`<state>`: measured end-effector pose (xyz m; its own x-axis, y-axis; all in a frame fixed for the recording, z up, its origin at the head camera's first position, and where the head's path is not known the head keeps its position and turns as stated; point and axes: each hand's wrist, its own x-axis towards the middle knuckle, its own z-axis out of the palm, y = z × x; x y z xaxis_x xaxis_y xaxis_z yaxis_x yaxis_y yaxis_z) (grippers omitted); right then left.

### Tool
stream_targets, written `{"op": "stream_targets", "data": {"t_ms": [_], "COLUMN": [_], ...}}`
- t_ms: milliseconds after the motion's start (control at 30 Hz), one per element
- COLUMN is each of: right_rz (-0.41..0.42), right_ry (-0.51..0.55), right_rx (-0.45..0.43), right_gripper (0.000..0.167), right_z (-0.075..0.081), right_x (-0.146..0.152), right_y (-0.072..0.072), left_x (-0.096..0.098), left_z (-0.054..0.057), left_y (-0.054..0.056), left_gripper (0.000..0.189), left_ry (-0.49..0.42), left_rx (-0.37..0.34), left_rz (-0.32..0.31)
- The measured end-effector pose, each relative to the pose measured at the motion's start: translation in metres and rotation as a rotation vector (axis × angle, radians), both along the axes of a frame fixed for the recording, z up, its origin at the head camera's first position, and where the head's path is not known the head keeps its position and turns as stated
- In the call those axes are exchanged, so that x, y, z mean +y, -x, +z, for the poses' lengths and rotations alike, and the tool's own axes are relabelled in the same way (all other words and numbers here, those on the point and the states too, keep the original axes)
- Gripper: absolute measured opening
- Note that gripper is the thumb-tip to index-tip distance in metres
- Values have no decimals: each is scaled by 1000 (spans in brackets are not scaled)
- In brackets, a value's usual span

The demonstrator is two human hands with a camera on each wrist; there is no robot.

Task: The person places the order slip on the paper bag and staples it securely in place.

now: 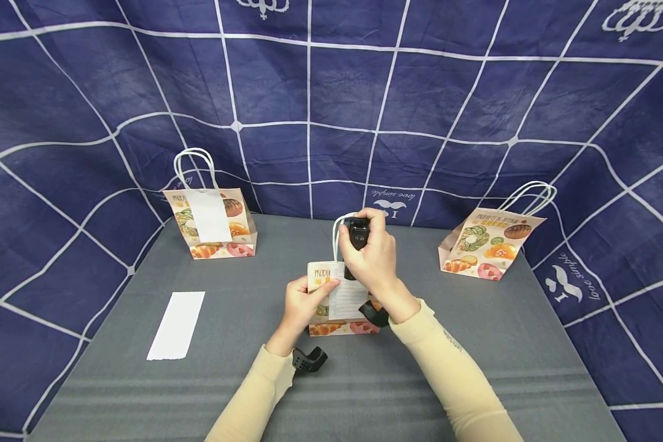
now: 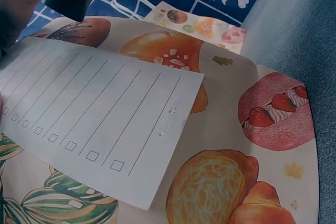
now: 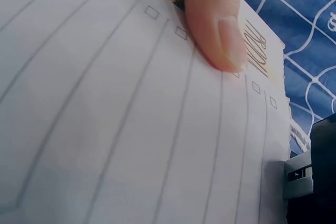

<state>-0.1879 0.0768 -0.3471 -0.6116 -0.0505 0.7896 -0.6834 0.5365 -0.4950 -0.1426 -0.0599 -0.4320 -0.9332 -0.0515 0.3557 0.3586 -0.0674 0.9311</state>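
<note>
Stapling squarely likely requires stillness from the left hand (image 1: 299,302), pinching slip (image 1: 347,304) to bag (image 1: 321,315), while the right hand (image 1: 378,258) grips the stapler (image 1: 358,233).

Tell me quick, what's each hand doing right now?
Left hand: closed, pinching the lined paper against the bread-print bag.
Right hand: closed, holding the black stapler.

A blue, white-gridded cloth (image 1: 342,86) hangs behind and beside a grey-covered table (image 1: 243,319).
</note>
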Motion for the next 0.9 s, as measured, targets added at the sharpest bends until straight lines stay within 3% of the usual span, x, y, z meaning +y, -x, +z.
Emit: {"op": "stream_targets", "data": {"t_ms": [333, 533, 667, 900], "right_rz": [-1, 1, -8, -16], "right_ry": [16, 22, 30, 24], "right_rx": [6, 43, 54, 47], "right_gripper": [27, 26, 26, 26], "right_z": [0, -1, 0, -1], "right_x": [0, -2, -3, -3], "right_y": [4, 6, 6, 7], "left_x": [0, -8, -16, -16], "left_z": [2, 6, 14, 39], "left_y": [0, 4, 9, 18], "left_gripper": [14, 15, 21, 41], "left_ry": [3, 58, 86, 116], "left_rx": [10, 4, 16, 117], "left_rz": [-11, -102, -182, -248]}}
